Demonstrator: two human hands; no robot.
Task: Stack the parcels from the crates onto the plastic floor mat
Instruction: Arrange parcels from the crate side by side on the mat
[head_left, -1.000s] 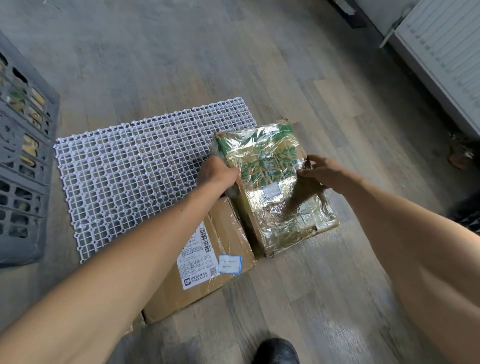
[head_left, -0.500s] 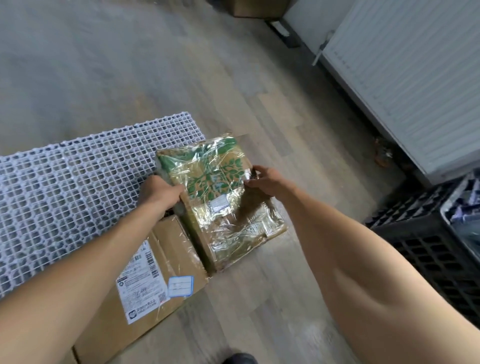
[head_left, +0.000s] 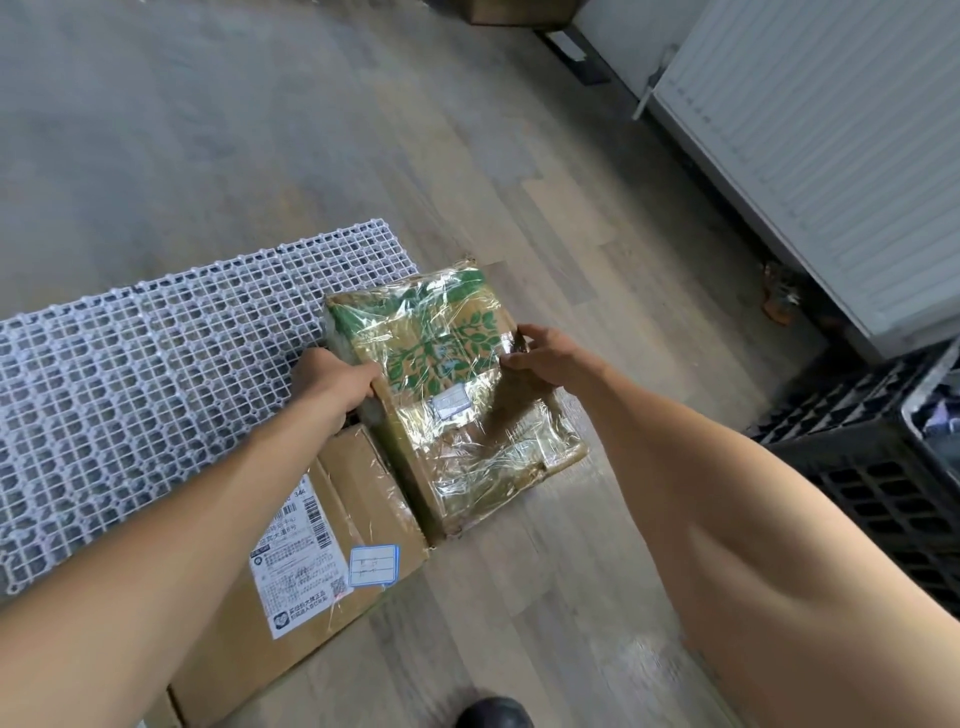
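Both hands are staying on the film-wrapped parcel (head_left: 457, 395) while the view is swinging to the right: the grey crate is slipping out of sight on the left, and a black crate (head_left: 883, 467) is coming in at the right edge. The left hand (head_left: 332, 382) is gripping the parcel's left edge with its fingers curled under it, and the right hand (head_left: 545, 356) is pinching the opposite edge. The parcel is lying at the right end of the plastic floor mat (head_left: 156, 374) — how much of it is resting on the mat I cannot tell — and is touching a cardboard parcel (head_left: 311, 561) with a white shipping label. A white radiator (head_left: 831, 156) is standing beyond the wooden floor (head_left: 519, 156), and a dark shoe (head_left: 493, 714) is showing at the bottom edge.
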